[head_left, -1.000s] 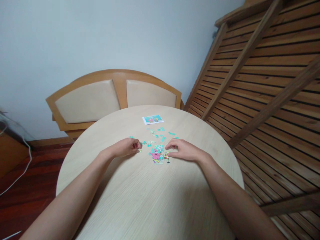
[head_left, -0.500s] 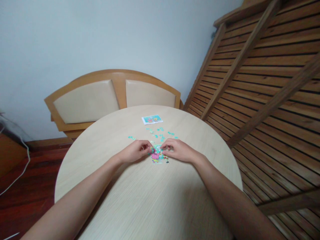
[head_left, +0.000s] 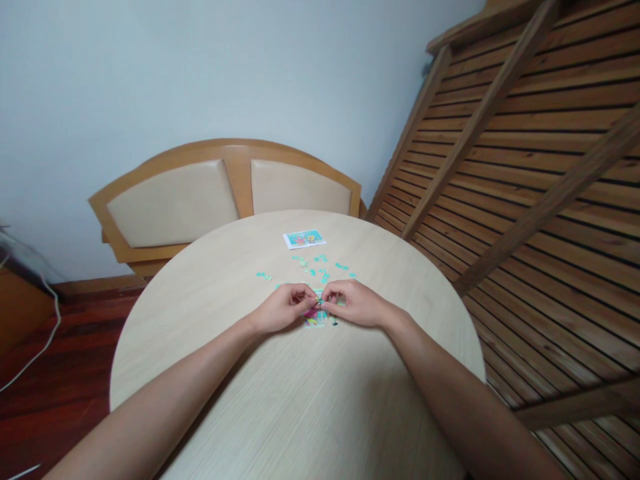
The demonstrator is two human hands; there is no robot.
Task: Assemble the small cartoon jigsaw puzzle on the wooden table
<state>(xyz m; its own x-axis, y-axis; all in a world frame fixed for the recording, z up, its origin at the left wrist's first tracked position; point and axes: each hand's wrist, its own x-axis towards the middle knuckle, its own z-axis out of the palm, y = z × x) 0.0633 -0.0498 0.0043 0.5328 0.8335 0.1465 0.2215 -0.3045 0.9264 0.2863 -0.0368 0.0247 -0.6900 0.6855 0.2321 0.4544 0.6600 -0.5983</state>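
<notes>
A partly joined puzzle [head_left: 313, 320] with pink, yellow and teal parts lies flat on the round table, mostly covered by my hands. Over its left side is my left hand [head_left: 285, 307], thumb and forefinger pinched together. My right hand [head_left: 355, 303] comes in from the right, its fingertips nearly touching the left ones. A small piece [head_left: 319, 301] shows between the two sets of fingertips; which hand grips it is hard to make out. Loose teal pieces [head_left: 324, 275] are scattered just beyond the hands.
A printed picture card [head_left: 304, 239] lies farther back on the pale round table [head_left: 200, 280]. Behind the table stands a padded wooden headboard [head_left: 240, 175]. A slatted wooden panel [head_left: 500, 200] leans at the right, and a white cable [head_left: 57, 320] hangs at the left.
My left hand has moved right, over more of the puzzle, and its fingertips now meet those of my right hand. The right hand has barely shifted.
</notes>
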